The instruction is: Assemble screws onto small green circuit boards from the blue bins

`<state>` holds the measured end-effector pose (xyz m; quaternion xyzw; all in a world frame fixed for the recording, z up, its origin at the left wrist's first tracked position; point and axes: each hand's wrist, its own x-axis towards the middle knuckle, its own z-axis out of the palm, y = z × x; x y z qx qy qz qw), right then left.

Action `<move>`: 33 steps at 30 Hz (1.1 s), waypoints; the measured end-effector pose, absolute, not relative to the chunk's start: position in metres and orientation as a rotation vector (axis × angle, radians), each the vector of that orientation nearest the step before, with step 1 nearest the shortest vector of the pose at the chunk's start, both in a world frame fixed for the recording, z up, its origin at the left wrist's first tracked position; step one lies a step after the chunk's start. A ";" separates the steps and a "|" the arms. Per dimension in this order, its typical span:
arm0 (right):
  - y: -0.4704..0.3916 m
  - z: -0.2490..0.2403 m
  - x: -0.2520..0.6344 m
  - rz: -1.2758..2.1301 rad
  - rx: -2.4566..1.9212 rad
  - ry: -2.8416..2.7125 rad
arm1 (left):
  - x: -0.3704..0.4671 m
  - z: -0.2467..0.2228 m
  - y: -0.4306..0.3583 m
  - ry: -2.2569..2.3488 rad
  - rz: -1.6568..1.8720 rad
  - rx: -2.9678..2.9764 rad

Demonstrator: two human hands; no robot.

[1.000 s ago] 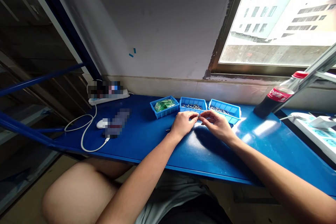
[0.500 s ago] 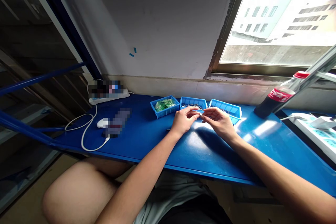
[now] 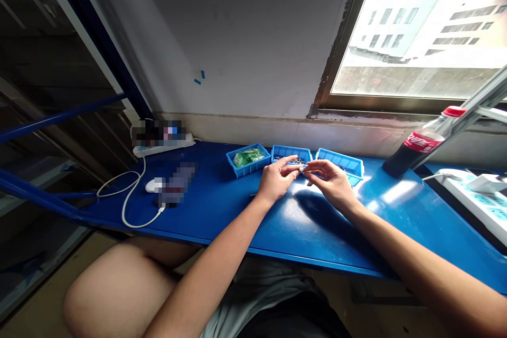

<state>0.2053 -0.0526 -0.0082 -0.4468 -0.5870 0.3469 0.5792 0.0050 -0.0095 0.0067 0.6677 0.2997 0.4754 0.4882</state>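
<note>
My left hand [image 3: 277,178] and my right hand [image 3: 328,178] meet above the blue table, fingertips nearly touching. Between them is a tiny whitish piece [image 3: 301,169], too small to name. The left thumb and forefinger pinch it; the right fingertips are closed against its other side. Just behind the hands stands the middle blue bin [image 3: 291,150], with small dark and metallic parts in it. The right blue bin [image 3: 340,157] is partly covered by my right hand. To the left, another blue bin [image 3: 249,169] holds green pieces [image 3: 248,156], perhaps in clear plastic.
A cola bottle [image 3: 420,142] leans at the right beside a metal bar. Near it lies a white power strip [image 3: 485,198]. On the left are a blurred phone-like object [image 3: 178,185], a white mouse-like object [image 3: 153,185] and a white cable [image 3: 125,211]. A wall and window border the back.
The fingers have shifted slightly around the small whitish piece, and my left forefinger is raised a little more. The bins and other things have stayed in place.
</note>
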 end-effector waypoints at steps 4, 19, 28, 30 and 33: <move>-0.053 -0.007 0.204 0.817 -1.036 -1.363 | 0.006 0.005 -0.008 0.715 1.183 1.580; -0.055 -0.006 0.195 0.812 -1.120 -1.400 | 0.008 0.011 -0.002 0.563 1.302 1.112; -0.054 -0.011 0.198 0.828 -1.140 -1.417 | 0.003 0.021 -0.005 0.466 1.096 0.858; -0.054 -0.011 0.197 0.829 -1.140 -1.420 | 0.002 0.022 -0.005 0.452 1.081 0.824; -0.055 -0.009 0.197 0.827 -1.146 -1.424 | 0.003 0.020 -0.003 0.468 1.120 0.782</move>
